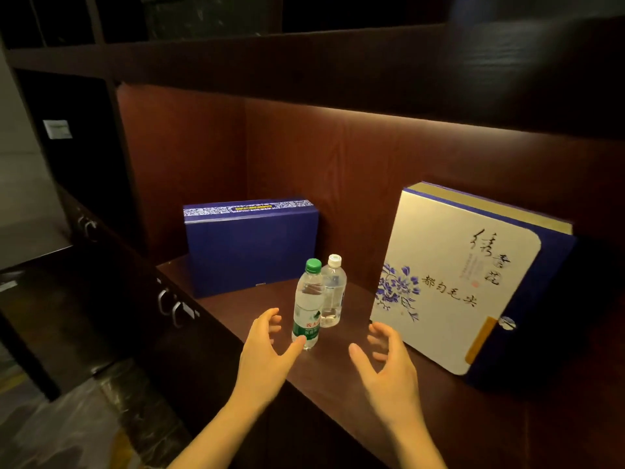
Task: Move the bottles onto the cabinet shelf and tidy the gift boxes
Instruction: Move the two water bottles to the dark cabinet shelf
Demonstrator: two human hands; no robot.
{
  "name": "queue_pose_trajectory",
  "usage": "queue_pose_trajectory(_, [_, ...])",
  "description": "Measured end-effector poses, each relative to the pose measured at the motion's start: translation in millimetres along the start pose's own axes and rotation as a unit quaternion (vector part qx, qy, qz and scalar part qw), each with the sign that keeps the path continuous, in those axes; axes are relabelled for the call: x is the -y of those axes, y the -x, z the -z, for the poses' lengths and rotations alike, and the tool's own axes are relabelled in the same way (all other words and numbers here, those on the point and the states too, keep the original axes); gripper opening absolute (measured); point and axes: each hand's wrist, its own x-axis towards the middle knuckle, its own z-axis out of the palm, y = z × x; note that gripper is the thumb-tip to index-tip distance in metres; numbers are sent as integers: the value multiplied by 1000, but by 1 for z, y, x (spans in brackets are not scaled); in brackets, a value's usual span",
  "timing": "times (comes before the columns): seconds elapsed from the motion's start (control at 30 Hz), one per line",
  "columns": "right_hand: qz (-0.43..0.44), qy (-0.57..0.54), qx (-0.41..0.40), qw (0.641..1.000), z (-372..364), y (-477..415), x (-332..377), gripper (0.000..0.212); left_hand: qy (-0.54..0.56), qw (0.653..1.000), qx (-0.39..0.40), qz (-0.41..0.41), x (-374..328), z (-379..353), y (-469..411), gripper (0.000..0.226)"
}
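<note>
Left hand is spread wide and grips nothing, its thumb tip at the foot of the clear plastic green-capped bottle. Right hand gapes likewise, empty. Just beyond both stands a white-capped bottle. A glossy floral gift box stands right of the right hand, and a matte blue gift box well beyond the left, on the wood-grain shelf.

Bottles between boxes on shelf

bare shelf between bottles and white gift box, blue box behind
</note>
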Motion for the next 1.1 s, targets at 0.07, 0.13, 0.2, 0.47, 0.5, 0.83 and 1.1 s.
queue_pose_trajectory(0.07, [-36,3,27,999,-18,-36,-14,60,-9,999,22,27,12,-19,-27,87])
queue_pose_trajectory(0.13, [-70,6,56,996,-35,-70,-28,71,-5,997,45,56,22,-36,-51,98])
queue_pose_trajectory(0.2, [-84,13,78,993,-50,-98,-42,80,9,995,59,77,30,-51,-70,105])
queue_pose_trajectory(0.47, [-94,12,134,987,-96,-163,-70,98,63,992,92,51,46,-78,-103,103])
queue_pose_trajectory(0.5, [-90,7,134,987,-101,-167,-70,94,69,992,96,44,45,-79,-104,98])
queue_pose_trajectory(0.83, [-115,-10,96,989,-120,-179,-77,63,48,991,109,59,53,-81,-111,62])
queue_pose_trajectory(1.1, [-97,-2,63,993,-100,-150,-77,70,13,994,99,38,51,-66,-98,58])
